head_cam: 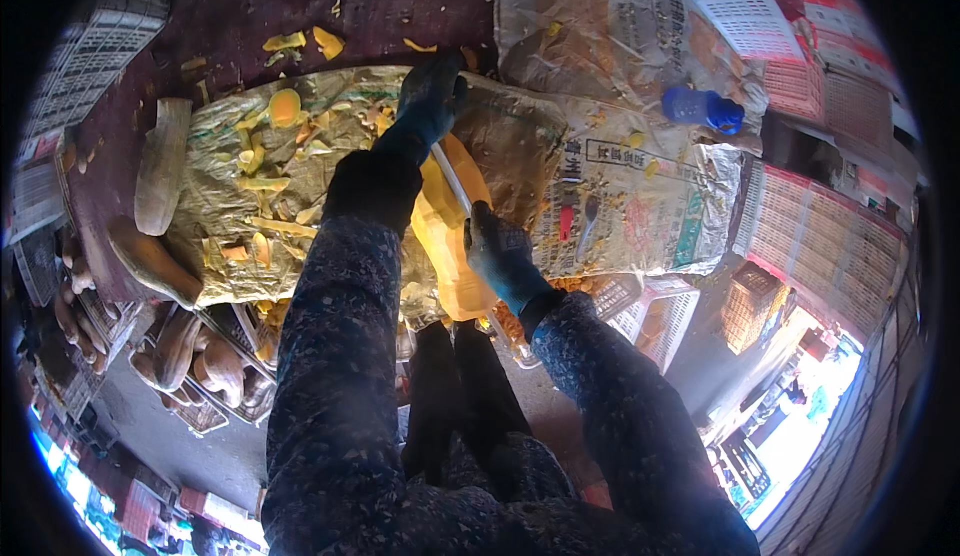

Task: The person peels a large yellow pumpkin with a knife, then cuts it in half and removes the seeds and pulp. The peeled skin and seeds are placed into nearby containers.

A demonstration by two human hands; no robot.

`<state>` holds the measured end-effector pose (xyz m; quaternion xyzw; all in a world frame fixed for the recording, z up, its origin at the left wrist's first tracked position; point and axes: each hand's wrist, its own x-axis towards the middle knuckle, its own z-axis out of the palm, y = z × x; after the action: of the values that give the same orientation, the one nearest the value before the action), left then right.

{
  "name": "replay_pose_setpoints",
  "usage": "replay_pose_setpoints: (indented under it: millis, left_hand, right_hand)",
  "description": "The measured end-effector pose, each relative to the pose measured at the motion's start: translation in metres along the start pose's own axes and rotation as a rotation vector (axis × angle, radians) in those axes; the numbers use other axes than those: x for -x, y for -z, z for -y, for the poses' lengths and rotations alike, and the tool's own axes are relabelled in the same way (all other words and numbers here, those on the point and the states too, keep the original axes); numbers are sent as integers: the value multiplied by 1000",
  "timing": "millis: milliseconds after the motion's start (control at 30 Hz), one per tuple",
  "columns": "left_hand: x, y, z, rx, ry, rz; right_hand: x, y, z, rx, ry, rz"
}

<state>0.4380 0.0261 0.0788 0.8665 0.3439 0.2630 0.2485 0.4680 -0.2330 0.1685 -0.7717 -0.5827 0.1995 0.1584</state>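
Note:
A peeled orange squash (pixel 457 271) lies lengthwise before me on a sack-covered table. My right hand (pixel 499 248), in a blue-green work glove with a dark palm, grips a tool with a long, straight metal blade (pixel 451 179). That blade slants across the squash's upper part, and its far end runs up to my left wrist. Also gloved, my left hand (pixel 433 94) is at the squash's far end; its fingers and anything under them are hidden. Peel scraps (pixel 262 184) and a round cut slice (pixel 285 108) lie to the left.
Two unpeeled squashes (pixel 163 169) (pixel 154 259) rest at the table's left edge. To the right lie a spoon (pixel 589 222), a red-handled tool (pixel 566 222) and a blue bottle (pixel 701 109) on the woven sack (pixel 637 181). Crates of squashes (pixel 217 368) stand below left; plastic crates (pixel 825 233) are stacked right.

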Motion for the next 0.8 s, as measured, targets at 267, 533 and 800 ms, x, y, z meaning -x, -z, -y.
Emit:
replay_pose_setpoints:
  millis: [267,533,800]
  left_hand:
    - [7,6,-9,192,227,207]
    - [6,-35,30,320,246,192]
    - [-2,1,1,68,321,350]
  right_hand:
    - [13,-26,-3,-11,-121,49]
    - [2,-20,8,-216,-155,-7]
    - [-4,-2,-20,-125,50,-71]
